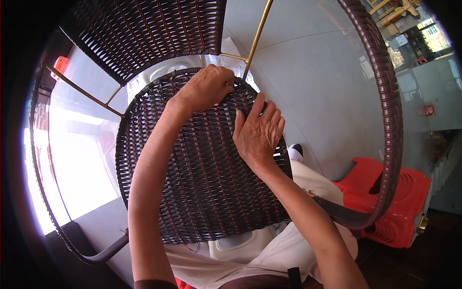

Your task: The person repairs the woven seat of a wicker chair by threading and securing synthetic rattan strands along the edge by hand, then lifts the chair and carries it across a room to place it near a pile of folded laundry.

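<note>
A dark brown woven wicker chair seat (pixel 202 164) faces me, with reddish strands running through it. My left hand (pixel 204 89) is closed at the seat's far edge, its fingers curled under; whatever they grip is hidden. Just right of it and nearer to me, my right hand (pixel 260 132) lies on the seat's right side, fingers stretched out and thumb apart. Beyond the seat stands the chair's woven backrest (pixel 168 29), joined by bare gold-coloured metal rods (pixel 257 38). A strand-wrapped armrest hoop (pixel 387 101) curves round on the right.
Another thin wrapped hoop (pixel 41 178) bends round the left side. Under the seat shows a pale plastic stool (pixel 240 245), between my light-trousered legs (pixel 192 265). A red plastic stool (pixel 399 202) lies at the right on the grey floor (pixel 313 82). Wooden pieces (pixel 394 12) sit far right.
</note>
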Demonstrator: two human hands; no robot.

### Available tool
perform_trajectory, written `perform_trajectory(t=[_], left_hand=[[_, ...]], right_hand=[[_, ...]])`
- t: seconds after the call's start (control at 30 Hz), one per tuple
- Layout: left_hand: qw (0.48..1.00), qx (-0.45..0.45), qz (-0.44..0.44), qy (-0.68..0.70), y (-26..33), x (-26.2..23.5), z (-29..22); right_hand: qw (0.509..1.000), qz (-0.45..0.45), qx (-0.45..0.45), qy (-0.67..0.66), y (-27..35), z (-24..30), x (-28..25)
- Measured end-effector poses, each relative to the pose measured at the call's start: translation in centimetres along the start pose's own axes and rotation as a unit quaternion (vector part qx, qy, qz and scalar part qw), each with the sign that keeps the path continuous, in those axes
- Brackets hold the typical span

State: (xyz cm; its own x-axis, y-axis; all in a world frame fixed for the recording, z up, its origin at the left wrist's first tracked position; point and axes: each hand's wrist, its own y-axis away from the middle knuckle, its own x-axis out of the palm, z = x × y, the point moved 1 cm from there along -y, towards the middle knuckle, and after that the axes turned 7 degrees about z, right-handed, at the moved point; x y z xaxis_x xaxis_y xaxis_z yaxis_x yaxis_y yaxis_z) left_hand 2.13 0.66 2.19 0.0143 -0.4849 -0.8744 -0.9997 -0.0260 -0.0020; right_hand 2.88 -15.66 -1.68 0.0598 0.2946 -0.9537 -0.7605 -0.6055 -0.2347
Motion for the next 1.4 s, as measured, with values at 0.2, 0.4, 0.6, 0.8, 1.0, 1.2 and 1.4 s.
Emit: perform_trajectory(t=[0.2, 0.4, 0.6, 0.8, 1.0, 1.2, 1.4], left_hand=[[0.980, -0.079, 0.127, 0.129, -1.0, -0.5, 0.7], [0.954, -0.112, 0.194, 0.198, -1.3, -1.1, 0.4], [0.983, -0.071, 0.142, 0.094, -1.2, -0.6, 0.2], [0.992, -0.048, 0.118, 0.014, -1.3, -0.7, -0.5], [0.995, -0.037, 0.083, 0.050, -0.7, -0.4, 0.5], [0.991, 0.127, 0.006, -0.042, -0.3, 0.1, 0.8], [0.993, 0.112, -0.017, 0.009, 0.6, 0.4, 1.1]], right_hand=[[1.000, -0.010, -0.003, 0.007, 0.0, 0.3, 0.1], [1.000, -0.017, -0.002, 0.002, 0.1, 0.0, 0.3], [0.999, -0.032, -0.003, -0.005, 0.1, 0.2, 0.5], [0.999, -0.044, 0.001, 0.009, 0.0, -0.1, 0.7], [0.999, -0.036, -0.004, 0.000, 0.0, 0.1, 0.7], [0.999, -0.033, 0.003, 0.008, 0.1, 0.1, 0.5], [1.000, -0.028, 0.004, 0.007, 0.1, 0.0, 0.3]])
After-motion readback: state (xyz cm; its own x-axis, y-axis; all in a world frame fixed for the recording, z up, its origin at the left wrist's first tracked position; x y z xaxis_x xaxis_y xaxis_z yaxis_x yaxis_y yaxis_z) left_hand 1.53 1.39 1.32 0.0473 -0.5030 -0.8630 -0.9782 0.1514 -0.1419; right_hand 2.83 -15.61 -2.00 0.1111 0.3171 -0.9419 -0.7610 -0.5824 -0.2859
